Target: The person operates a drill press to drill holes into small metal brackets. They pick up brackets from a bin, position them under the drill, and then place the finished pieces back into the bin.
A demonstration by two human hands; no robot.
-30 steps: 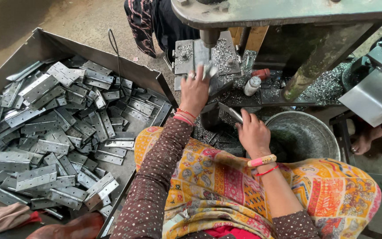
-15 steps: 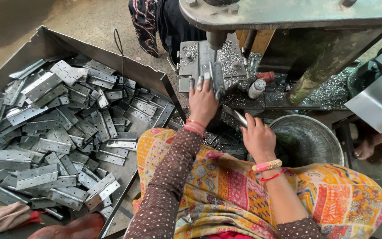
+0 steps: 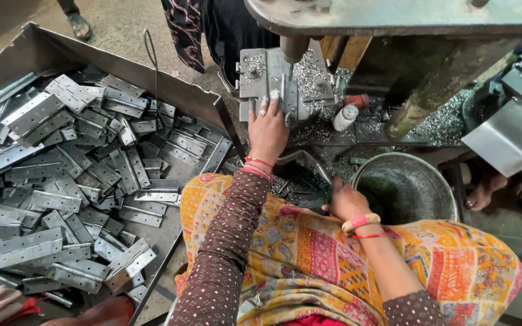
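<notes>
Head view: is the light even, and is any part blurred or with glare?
Head view: soft daylight, no hard shadows; the hinges show mild bright glare; the left hand is sharp; the right hand lies in dim shade beside the metal basin; the edges bend slightly.

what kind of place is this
Most likely a small metalworking workshop: a tray heaped with steel hinges, a drill press over a jig plate where the left hand rests, and metal shavings strewn about.
</notes>
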